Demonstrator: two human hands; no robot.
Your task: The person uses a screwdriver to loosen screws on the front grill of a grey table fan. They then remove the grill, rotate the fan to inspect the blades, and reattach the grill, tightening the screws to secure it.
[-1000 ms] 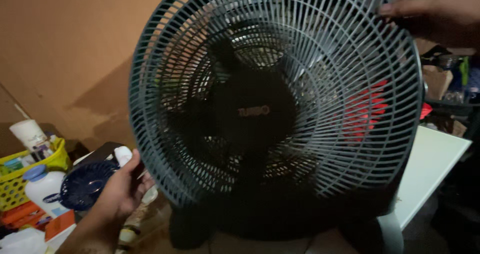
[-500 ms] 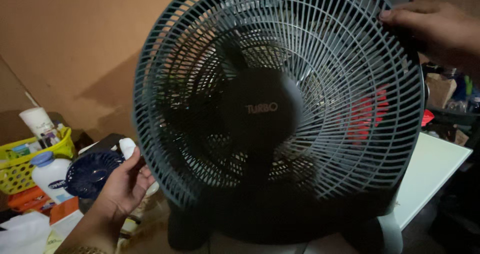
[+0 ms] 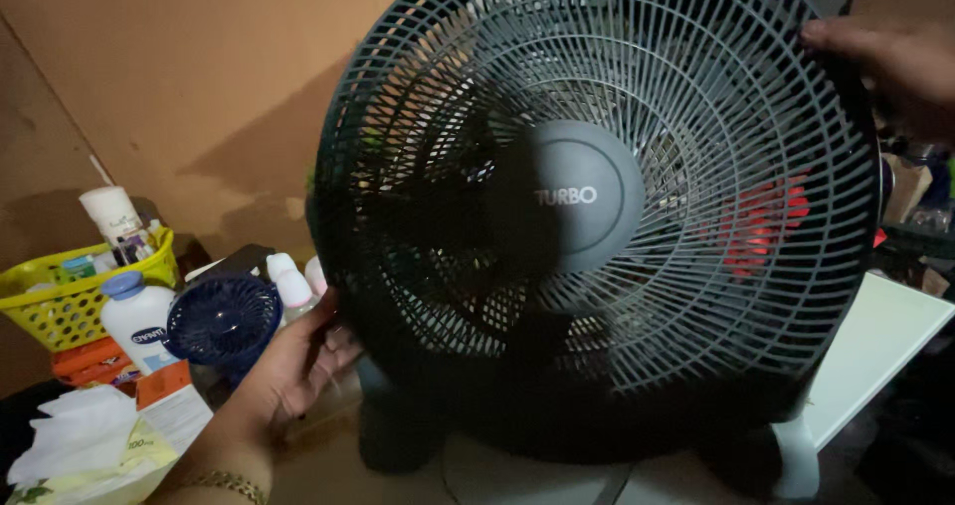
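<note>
The left hand point(image 3: 298, 366) grips the lower-left rim of the grey fan guard point(image 3: 597, 216) (small blue fan point(image 3: 224, 321) just beside it), while the right hand point(image 3: 895, 62) clasps the upper-right rim.

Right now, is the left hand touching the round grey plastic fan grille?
Touching: the head view shows the left hand pressed against the round grey plastic fan grille's lower-left rim.
</note>
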